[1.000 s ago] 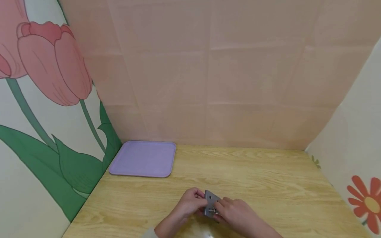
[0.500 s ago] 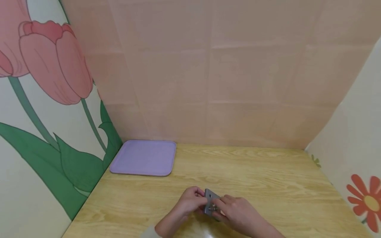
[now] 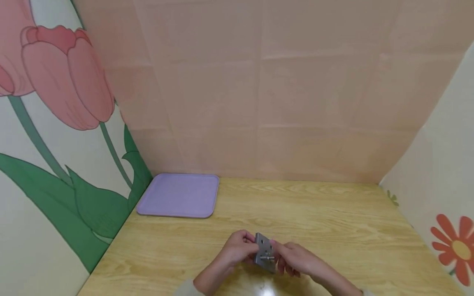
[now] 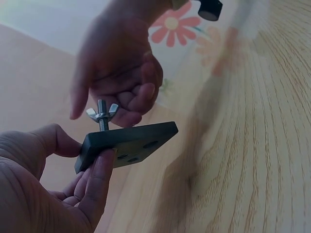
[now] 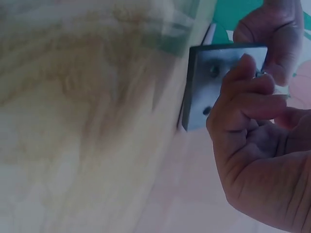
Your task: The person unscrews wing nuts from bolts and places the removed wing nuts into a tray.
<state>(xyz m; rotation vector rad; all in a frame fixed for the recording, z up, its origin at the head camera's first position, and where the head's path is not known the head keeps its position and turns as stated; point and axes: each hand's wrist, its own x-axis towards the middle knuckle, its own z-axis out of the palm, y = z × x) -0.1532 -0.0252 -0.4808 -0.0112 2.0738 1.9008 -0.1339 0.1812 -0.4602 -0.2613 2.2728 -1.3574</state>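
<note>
My left hand (image 3: 235,249) grips one edge of a thick grey metal plate (image 3: 263,247) with several holes, thumb on one face and fingers on the other. Out of the plate sticks a bolt (image 4: 103,125) with a wing nut (image 4: 103,115) partway along its thread. Close by on the right, my right hand (image 3: 296,260) is beside the plate with fingers loosely bent. In the left wrist view it sits behind the wing nut, apparently holding nothing. The right wrist view shows its fingers in front of the plate (image 5: 199,92), covering part of it; whether they touch it I cannot tell.
A purple tray (image 3: 179,195) lies at the back left of the wood-grain table (image 3: 314,213). Behind the table rises a pinkish-beige wall covering (image 3: 259,102). Flower-printed panels stand on both sides. A small dark cylinder (image 4: 210,9) shows near the right wrist.
The fingers of my right hand have come away from the bolt and wing nut and moved to the right, leaving them in view. My left hand still holds the plate in nearly the same place.
</note>
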